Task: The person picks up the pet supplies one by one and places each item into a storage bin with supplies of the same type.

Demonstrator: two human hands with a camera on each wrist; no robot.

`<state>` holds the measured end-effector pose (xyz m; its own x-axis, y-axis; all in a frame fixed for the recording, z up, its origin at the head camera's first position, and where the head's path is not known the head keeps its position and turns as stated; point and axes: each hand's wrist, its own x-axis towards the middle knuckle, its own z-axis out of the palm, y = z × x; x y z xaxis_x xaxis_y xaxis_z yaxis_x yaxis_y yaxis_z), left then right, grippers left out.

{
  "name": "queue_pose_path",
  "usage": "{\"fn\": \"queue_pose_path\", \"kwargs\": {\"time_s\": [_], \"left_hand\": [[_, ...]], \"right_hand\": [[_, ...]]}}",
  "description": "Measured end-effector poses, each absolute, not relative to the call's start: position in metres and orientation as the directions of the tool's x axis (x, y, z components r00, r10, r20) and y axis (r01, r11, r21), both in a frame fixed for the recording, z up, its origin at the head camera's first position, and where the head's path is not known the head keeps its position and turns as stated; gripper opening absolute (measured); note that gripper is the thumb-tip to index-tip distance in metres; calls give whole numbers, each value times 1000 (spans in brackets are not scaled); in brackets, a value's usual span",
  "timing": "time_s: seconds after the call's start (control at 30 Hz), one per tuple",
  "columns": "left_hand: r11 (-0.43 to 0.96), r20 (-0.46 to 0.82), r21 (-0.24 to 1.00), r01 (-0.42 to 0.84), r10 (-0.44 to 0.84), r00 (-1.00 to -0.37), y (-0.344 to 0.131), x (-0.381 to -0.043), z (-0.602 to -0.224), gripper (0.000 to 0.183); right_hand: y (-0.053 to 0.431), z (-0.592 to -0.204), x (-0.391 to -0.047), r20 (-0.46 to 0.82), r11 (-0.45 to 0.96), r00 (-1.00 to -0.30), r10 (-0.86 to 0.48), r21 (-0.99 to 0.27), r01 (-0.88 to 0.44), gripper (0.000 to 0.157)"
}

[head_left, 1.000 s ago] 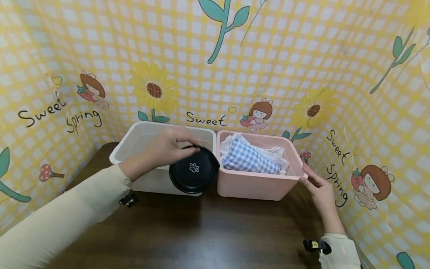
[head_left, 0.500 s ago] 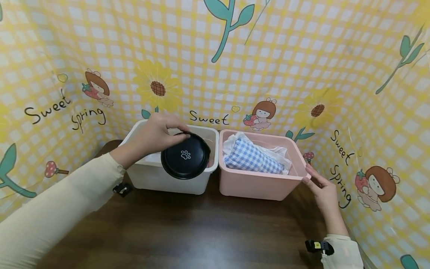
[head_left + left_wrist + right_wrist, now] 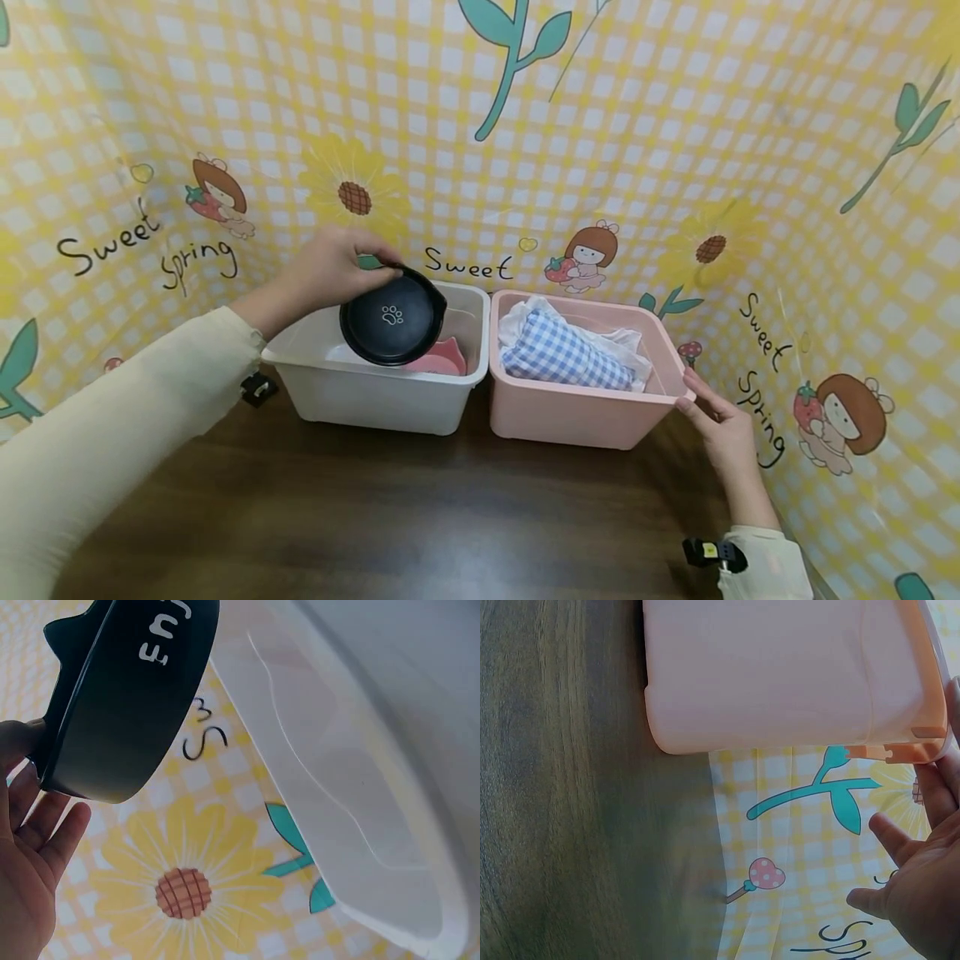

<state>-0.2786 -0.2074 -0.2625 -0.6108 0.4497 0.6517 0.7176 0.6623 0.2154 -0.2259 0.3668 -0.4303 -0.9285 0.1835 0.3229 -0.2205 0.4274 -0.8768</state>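
Observation:
My left hand (image 3: pixel 330 265) pinches a black pet bowl (image 3: pixel 392 318) by its rim, thumb against fingers. Tilted, with a paw print on its inside, the bowl hangs over the white bin (image 3: pixel 375 406). White lettering and an ear-like point show on the bowl's side in the left wrist view. Inside the white bin lies a pink bowl (image 3: pixel 444 357) with a pointed ear, partly hidden. My right hand (image 3: pixel 723 429) grips the near right rim corner of the pink bin (image 3: pixel 562 418). A bundle of blue-and-white checked cloth (image 3: pixel 558 346) lies in that bin.
Both bins stand side by side on the dark wooden table (image 3: pixel 420 517), close to the back. A yellow checked curtain (image 3: pixel 465 183) with printed flowers and figures rises behind them and along both sides.
My left hand has carried the black bowl leftward and up, from between the bins to above the white bin. The pink bowl inside has come into view. My right hand keeps its hold.

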Motion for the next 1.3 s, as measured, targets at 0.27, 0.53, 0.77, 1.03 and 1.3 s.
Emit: {"fn": "queue_pose_path", "kwargs": {"time_s": [0.27,0.53,0.77,1.03,1.3], "left_hand": [[703,586,221,676,459,-668,-220,-292,-258,9],[747,481,210,630,482,-732,-236,-305,-266,10],[781,417,136,609,513,-751,-250,-315,-284,7],[755,364,107,647,576,-732,-254,-323,-302,7],[793,288,156,588,533,-795,-260,-331,-320,10]], "right_hand": [[370,-430,-228,338,418,-922,188,-877,-237,45],[371,-434,-229,350,391,-916,195,-884,-255,43],[370,-434,-229,350,416,-918,184,-874,-250,43],[371,-435,-228,350,404,-920,176,-878,-257,43],[371,-435,-229,352,382,-919,176,-885,-266,42]]}}
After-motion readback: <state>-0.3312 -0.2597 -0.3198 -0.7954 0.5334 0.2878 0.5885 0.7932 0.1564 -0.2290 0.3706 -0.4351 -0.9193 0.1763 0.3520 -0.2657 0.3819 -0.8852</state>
